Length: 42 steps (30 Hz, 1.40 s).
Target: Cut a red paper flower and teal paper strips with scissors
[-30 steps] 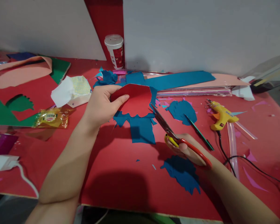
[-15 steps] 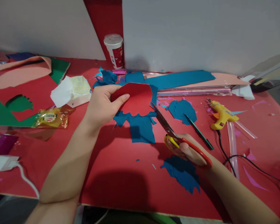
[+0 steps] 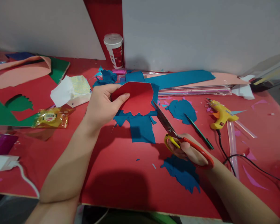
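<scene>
Between thumb and fingers, my left hand [image 3: 105, 104] pinches a red sheet of craft paper [image 3: 138, 98] by its left side. The sheet's lower edge is cut into scallops; its top is angular. My right hand [image 3: 183, 149] grips a pair of scissors [image 3: 169, 127] with one red and one yellow handle loop. The blade tips lie close to the sheet's right edge; whether they touch it I cannot tell. Blue paper pieces [image 3: 142, 129] lie on the table under the sheet. Another blue cutout [image 3: 180, 172] rests below my right hand.
A yellow glue gun [image 3: 222, 115] with a black cord lies at right, near a dark green pen [image 3: 199, 132] on a blue cutout [image 3: 182, 109]. A lidded paper cup [image 3: 114, 51] stands at the back. Left are red paper scrap [image 3: 40, 93], a yellow wrapper [image 3: 52, 118] and a white charger [image 3: 4, 162].
The scissors and my right hand have shifted very slightly to the right. The red sheet has tilted a little, its right side edging rightward. My left hand keeps the same hold.
</scene>
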### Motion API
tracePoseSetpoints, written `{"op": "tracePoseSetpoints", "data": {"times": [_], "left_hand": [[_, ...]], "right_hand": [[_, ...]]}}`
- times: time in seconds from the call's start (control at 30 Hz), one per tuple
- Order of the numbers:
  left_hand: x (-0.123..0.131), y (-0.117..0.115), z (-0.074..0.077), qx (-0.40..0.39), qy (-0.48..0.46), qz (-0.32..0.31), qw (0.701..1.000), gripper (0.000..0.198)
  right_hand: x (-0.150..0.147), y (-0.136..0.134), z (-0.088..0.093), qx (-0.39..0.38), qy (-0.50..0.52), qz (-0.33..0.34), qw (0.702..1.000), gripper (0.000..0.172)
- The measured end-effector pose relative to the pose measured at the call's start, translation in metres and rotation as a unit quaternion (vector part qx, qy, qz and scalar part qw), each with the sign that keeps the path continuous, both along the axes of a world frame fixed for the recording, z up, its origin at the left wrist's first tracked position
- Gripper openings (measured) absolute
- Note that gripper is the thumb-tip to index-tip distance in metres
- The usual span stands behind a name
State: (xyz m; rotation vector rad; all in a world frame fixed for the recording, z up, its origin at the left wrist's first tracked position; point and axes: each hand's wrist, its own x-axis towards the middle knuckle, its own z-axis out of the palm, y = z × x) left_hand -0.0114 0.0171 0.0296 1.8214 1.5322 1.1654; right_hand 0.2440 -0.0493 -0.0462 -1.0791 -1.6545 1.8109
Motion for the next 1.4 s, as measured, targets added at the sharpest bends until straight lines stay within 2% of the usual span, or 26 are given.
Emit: {"op": "tracePoseSetpoints", "data": {"times": [0.3,0.83,1.1,1.4], "left_hand": [[-0.0012,0.0011,-0.0024,-0.009,-0.007,-0.016,1.0,0.02],[-0.0007,0.0004,-0.0012,-0.002,0.002,-0.012,1.0,0.019],[-0.002,0.0028,-0.005,0.037,-0.014,-0.015,0.999,0.017],[-0.0014,0.0023,-0.0039,0.04,-0.008,-0.008,0.999,0.016]], "right_hand": [[-0.003,-0.001,0.0023,0.016,-0.014,-0.012,1.0,0.058],[-0.0007,-0.0014,0.0011,-0.002,-0.032,-0.011,0.999,0.055],[-0.0003,0.0007,0.005,0.056,-0.031,0.005,0.998,0.057],[0.0022,0.0008,0.0023,0.065,-0.029,0.014,0.997,0.055]]}}
